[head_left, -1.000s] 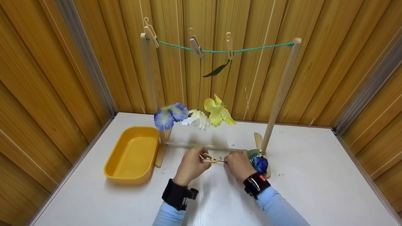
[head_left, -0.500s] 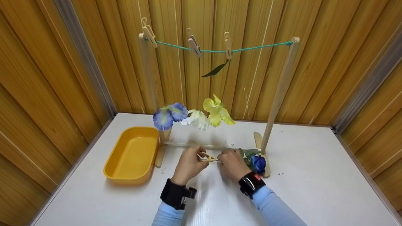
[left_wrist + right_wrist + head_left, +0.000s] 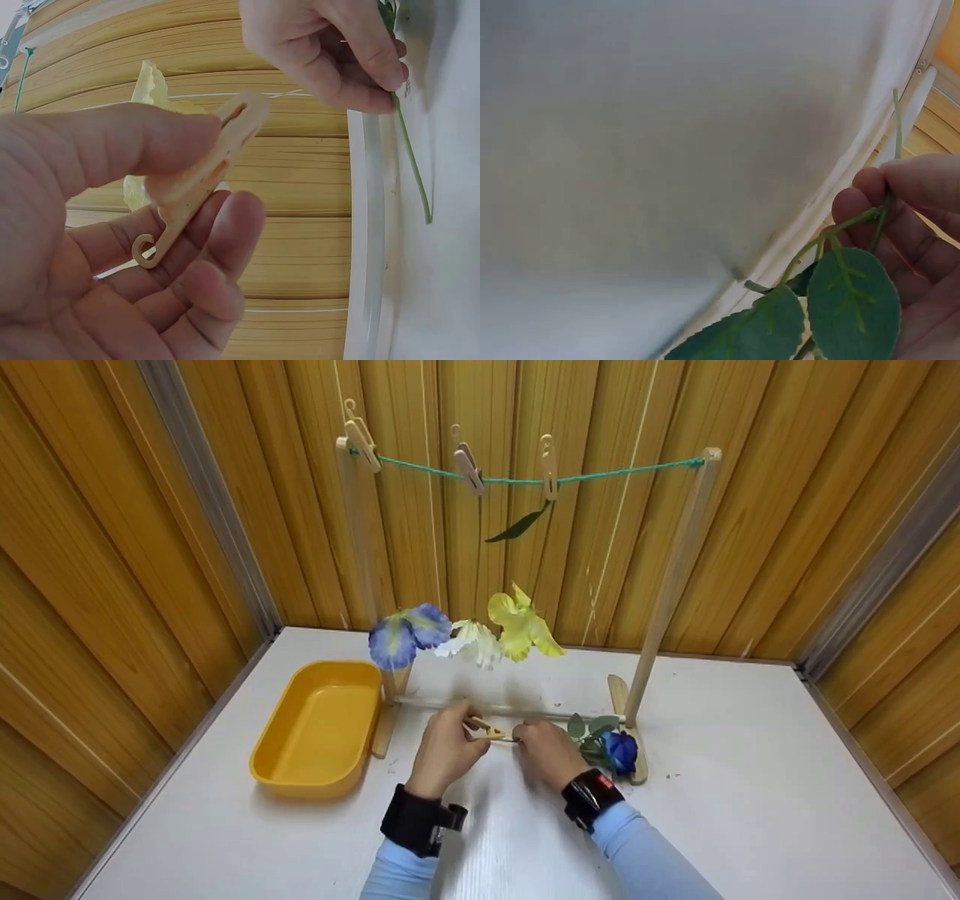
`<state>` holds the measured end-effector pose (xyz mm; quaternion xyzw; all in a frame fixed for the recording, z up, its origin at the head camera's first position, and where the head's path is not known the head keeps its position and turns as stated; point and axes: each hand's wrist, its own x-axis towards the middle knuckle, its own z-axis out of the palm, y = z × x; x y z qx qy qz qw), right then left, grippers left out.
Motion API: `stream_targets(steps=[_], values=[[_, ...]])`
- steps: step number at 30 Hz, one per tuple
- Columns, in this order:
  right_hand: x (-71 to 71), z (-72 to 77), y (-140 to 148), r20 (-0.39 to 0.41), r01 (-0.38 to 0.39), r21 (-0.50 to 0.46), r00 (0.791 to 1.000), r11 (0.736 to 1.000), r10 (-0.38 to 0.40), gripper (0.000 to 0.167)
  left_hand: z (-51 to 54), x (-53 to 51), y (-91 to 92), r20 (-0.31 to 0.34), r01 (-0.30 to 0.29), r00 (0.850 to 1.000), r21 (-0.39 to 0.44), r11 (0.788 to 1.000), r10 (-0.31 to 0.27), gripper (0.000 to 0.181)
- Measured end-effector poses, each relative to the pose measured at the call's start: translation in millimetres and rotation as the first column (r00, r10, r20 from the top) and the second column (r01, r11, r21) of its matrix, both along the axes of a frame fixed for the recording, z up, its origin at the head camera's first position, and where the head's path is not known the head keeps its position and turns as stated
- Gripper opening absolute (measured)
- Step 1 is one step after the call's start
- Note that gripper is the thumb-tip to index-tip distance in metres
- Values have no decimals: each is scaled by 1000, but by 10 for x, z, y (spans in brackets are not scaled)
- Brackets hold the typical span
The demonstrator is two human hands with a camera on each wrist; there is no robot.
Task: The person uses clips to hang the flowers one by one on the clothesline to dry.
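Observation:
My left hand (image 3: 445, 751) pinches a beige clothespin (image 3: 202, 176) between thumb and fingers; a small hook curls at the pin's end. Close by on the right, my right hand (image 3: 549, 751) pinches the green stem (image 3: 898, 124) of a blue rose (image 3: 620, 751). The bare stem end sticks out past the fingertips toward the left hand, and green leaves (image 3: 853, 304) hang below the right hand. In the left wrist view the clothespin and the stem (image 3: 414, 161) are apart. The rose head lies by the right foot of the wooden rack.
A green cord (image 3: 600, 477) spans the wooden rack (image 3: 679, 577), bearing several clothespins. From it hang a purple flower (image 3: 409, 636), a white flower (image 3: 472, 645) and a yellow flower (image 3: 523, 626). A yellow tray (image 3: 259, 765) stands on the white table (image 3: 750, 810) at left.
Both hands have shifted slightly left, the right hand more, drawing the rose with it. More of the rose's leaves now show beside the right hand.

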<state>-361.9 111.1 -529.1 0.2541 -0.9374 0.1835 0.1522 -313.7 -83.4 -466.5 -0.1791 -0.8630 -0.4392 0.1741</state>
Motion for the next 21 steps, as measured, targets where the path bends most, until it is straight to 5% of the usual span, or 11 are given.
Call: stream_targets(steps=[3, 10, 21], values=[[3, 49, 17, -9, -15, -22, 1000, 1000, 15, 12, -3, 1, 4, -4, -15, 1000, -3, 1000, 15, 23], [11, 214, 90, -166, -57, -50, 985, 997, 48, 12, 11, -2, 20, -3, -27, 1000, -3, 1000, 27, 23], [82, 460, 262, -251, -98, -153, 966, 983, 57, 15, 11, 23, 61, 45, -20, 999, 25, 999, 19, 22]])
